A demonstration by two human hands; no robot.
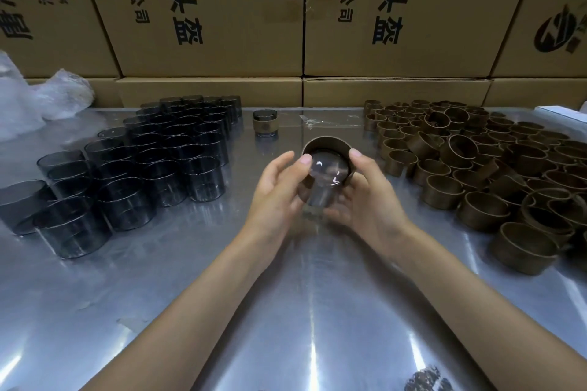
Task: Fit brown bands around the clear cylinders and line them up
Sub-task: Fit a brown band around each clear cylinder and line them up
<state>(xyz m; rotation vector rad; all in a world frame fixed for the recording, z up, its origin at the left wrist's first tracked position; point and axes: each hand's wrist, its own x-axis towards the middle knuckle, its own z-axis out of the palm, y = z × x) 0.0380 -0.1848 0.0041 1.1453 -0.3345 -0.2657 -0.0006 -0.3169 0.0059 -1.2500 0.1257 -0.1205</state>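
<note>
Above the middle of the metal table (286,311), my left hand (276,197) and my right hand (368,200) hold one clear cylinder (320,181) tilted toward me. A brown band (327,144) sits around its far end, and my fingertips press on the band's rim from both sides. Several dark clear cylinders (133,168) stand in rows on the left. A heap of loose brown bands (482,168) covers the right side. One cylinder with a band fitted (265,123) stands alone at the back centre.
Stacked cardboard boxes (286,25) wall off the far edge of the table. Crumpled clear plastic wrap (41,98) lies at the back left. A strip of clear film (330,122) lies at the back centre.
</note>
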